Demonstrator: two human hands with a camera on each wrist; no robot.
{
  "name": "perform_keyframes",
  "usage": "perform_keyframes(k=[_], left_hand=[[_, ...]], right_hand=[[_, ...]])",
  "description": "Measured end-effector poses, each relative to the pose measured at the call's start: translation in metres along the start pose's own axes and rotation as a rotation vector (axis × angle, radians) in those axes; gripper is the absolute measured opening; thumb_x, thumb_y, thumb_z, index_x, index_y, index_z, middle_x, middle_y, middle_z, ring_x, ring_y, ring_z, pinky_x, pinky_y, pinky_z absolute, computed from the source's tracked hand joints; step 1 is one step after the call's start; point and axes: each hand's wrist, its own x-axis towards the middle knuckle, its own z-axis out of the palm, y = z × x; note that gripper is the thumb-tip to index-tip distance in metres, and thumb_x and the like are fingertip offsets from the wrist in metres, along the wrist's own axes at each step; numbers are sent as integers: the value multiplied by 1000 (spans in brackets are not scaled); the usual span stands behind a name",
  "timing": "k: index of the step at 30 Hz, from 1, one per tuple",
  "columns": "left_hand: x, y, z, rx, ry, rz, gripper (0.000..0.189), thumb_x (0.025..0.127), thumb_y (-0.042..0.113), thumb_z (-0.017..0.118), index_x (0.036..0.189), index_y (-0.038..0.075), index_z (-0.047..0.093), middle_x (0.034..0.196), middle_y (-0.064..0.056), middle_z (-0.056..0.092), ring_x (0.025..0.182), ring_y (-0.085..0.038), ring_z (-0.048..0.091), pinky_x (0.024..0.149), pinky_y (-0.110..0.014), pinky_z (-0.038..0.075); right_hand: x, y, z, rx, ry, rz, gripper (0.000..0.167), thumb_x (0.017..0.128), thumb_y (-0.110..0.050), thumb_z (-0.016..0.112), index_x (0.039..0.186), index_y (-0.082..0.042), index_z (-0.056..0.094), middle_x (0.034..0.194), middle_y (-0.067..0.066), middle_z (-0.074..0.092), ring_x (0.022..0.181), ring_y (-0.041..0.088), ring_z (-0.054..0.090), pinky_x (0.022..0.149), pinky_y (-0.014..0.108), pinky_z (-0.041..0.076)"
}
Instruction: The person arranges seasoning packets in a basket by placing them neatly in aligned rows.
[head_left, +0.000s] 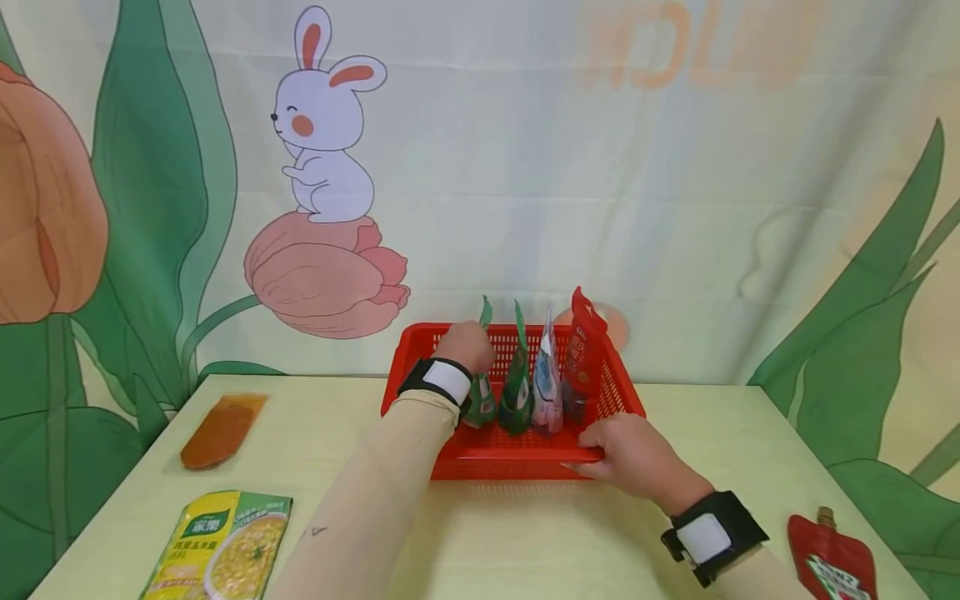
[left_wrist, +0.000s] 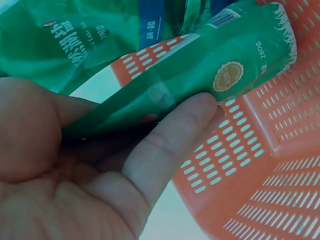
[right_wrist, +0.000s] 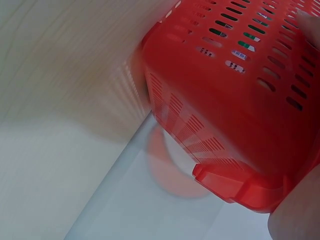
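My left hand is inside the red basket, pinching the leftmost green bag between thumb and fingers. In the left wrist view this green bag shows a gold seal, a barcode and "280g". Beside it stands a second green bag, its side lettered with "Salt" in the left wrist view. Further right in the basket are a white and pink bag and a tall red bag. My right hand grips the basket's front rim near the right corner, thumb and fingers around the edge.
On the table's left lie a brown sauce pouch and a yellow-green soup packet. A red Heinz ketchup pouch with a spout lies at the right front. A printed cloth backdrop hangs right behind the basket.
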Motion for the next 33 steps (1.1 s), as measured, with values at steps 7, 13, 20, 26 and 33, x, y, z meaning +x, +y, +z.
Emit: perform_keyframes(k=[7, 13, 20, 26, 33], left_hand=[[9, -1, 4, -3, -27, 10, 19, 97, 9, 62, 85, -1, 74, 71, -8, 54, 64, -21, 51, 53, -27, 41], [11, -2, 4, -8, -50, 11, 23, 98, 10, 61, 80, 1, 73, 65, -6, 47, 60, -21, 49, 49, -27, 38], [12, -2, 4, -20, -67, 13, 17, 96, 9, 62, 88, 0, 74, 69, -8, 50, 60, -22, 51, 49, -27, 40], [11, -1, 3, -15, -101, 19, 17, 98, 8, 59, 90, 1, 73, 70, -8, 50, 60, -21, 52, 48, -27, 41], [7, -2, 3, 8, -130, 49, 16, 96, 8, 61, 91, 2, 76, 78, -8, 59, 67, -21, 56, 57, -28, 46]], right_hand=[[1, -1, 0, 3, -2, 1, 12, 80, -27, 89, 82, -19, 80, 75, -10, 73, 69, 2, 58, 75, 30, 60], [1, -1, 0, -1, -5, 3, 12, 80, -28, 88, 82, -19, 80, 76, -10, 73, 68, 2, 58, 75, 29, 60], [2, -2, 0, 6, -8, 6, 11, 81, -27, 88, 83, -19, 80, 76, -10, 73, 68, 2, 58, 75, 30, 60], [1, -3, -1, 7, -1, 0, 11, 81, -27, 88, 83, -19, 81, 77, -9, 74, 69, 2, 59, 76, 31, 61], [-1, -3, -2, 13, -2, 8, 11, 80, -27, 89, 84, -19, 81, 77, -9, 75, 69, 3, 59, 76, 31, 62]])
